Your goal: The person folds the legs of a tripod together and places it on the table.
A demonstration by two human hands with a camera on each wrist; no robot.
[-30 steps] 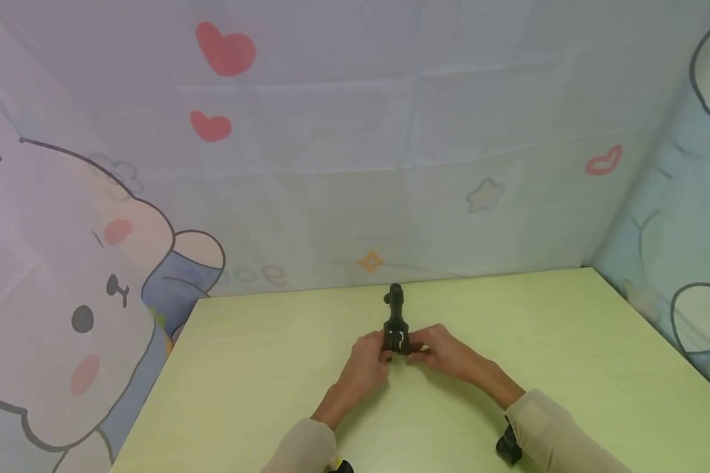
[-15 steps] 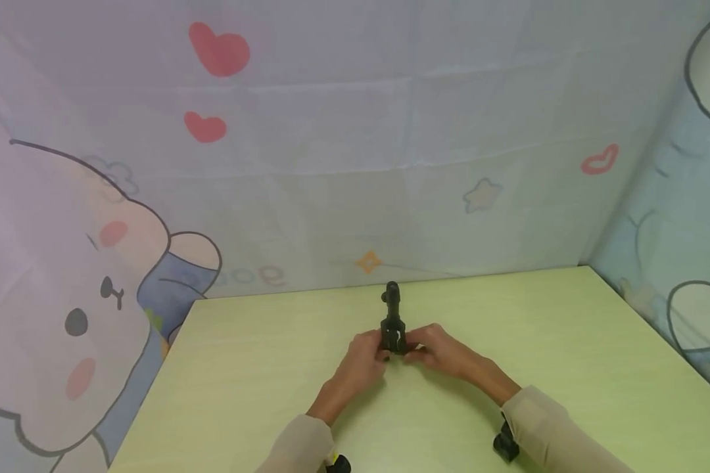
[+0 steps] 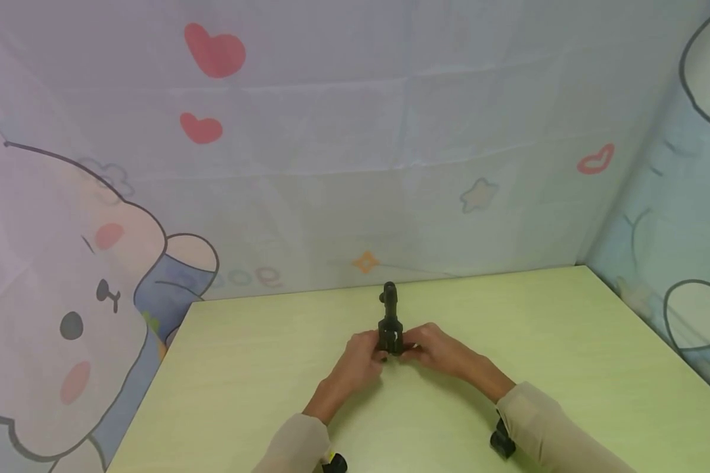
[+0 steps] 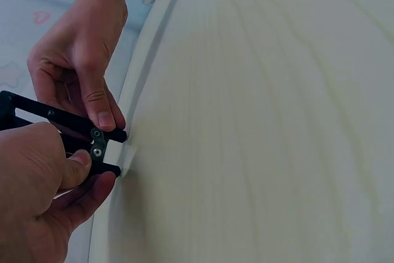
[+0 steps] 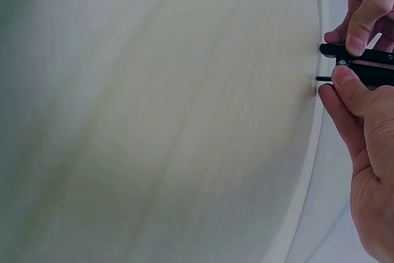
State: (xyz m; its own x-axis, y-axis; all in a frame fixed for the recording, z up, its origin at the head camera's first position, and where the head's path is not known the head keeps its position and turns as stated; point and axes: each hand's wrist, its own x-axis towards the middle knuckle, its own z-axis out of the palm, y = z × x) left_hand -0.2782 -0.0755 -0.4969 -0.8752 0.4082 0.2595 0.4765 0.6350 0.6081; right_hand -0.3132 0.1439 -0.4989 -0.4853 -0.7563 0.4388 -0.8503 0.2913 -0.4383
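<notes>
The black stand (image 3: pixel 390 320) rose over the tabletop (image 3: pixel 242 374) between the two hands, its narrow ends downward; whether they touched the surface could not be told. The left hand (image 3: pixel 357 362) pinched one side of it between thumb and fingers, and the right hand (image 3: pixel 442 351) pinched the opposite side the same way. Gripping it low and from both sides probably kept the jointed piece steady and left its upper part uncovered.
</notes>
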